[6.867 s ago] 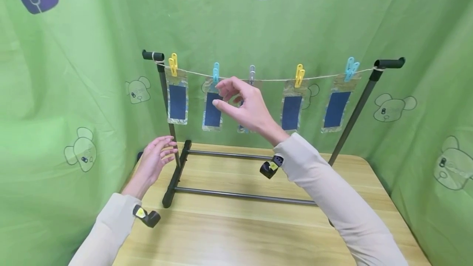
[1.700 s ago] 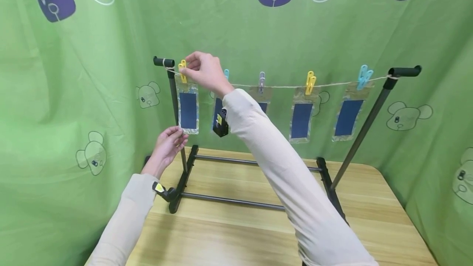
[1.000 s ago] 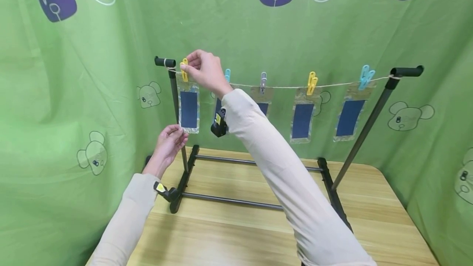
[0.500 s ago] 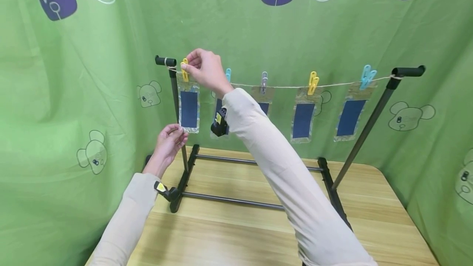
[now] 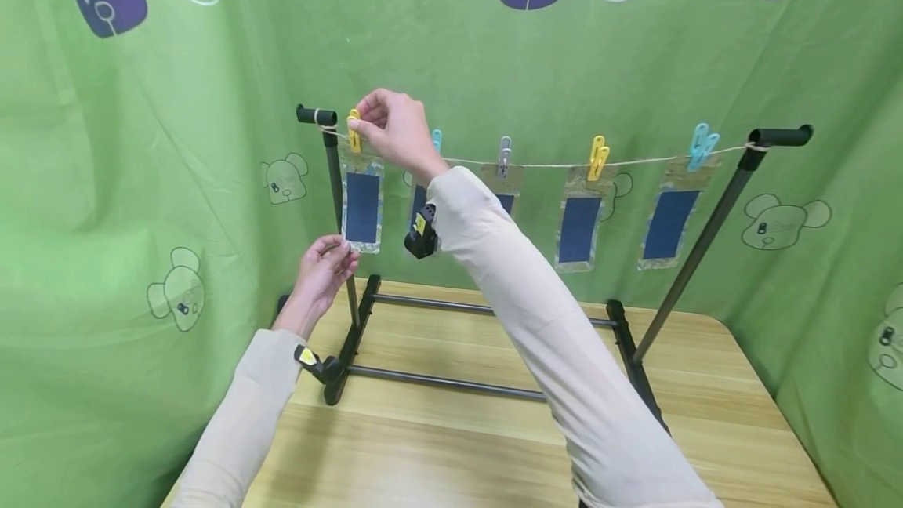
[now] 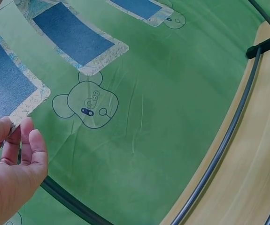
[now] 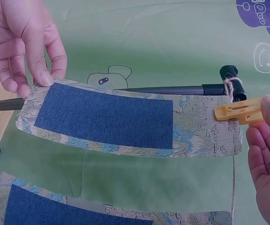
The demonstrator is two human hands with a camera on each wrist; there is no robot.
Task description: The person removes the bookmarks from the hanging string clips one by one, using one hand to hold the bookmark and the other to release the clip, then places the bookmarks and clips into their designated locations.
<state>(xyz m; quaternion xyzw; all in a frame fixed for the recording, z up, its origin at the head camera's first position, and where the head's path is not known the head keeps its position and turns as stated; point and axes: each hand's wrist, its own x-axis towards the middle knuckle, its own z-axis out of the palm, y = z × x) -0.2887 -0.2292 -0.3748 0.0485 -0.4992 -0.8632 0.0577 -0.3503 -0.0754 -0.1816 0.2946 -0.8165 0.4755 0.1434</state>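
My right hand pinches the yellow clothespin at the left end of the string. Below it hangs a patterned fabric strip with a dark blue panel. In the right wrist view, the clothespin lies over the strip's top edge, finger and thumb at its handle end. My left hand pinches the bottom left corner of the same strip; the left wrist view shows thumb and fingers on that corner. My right hand and forearm partly hide the second strip and its blue clothespin.
More similar strips hang to the right under a grey clothespin, a yellow one and a blue one. The string spans two black posts of a frame on the wooden table. A green printed curtain surrounds it.
Since the oldest frame, my right hand has moved left from the middle to the end yellow clothespin, and my left hand has taken hold of the strip's lower corner. Lately both hands are nearly still.
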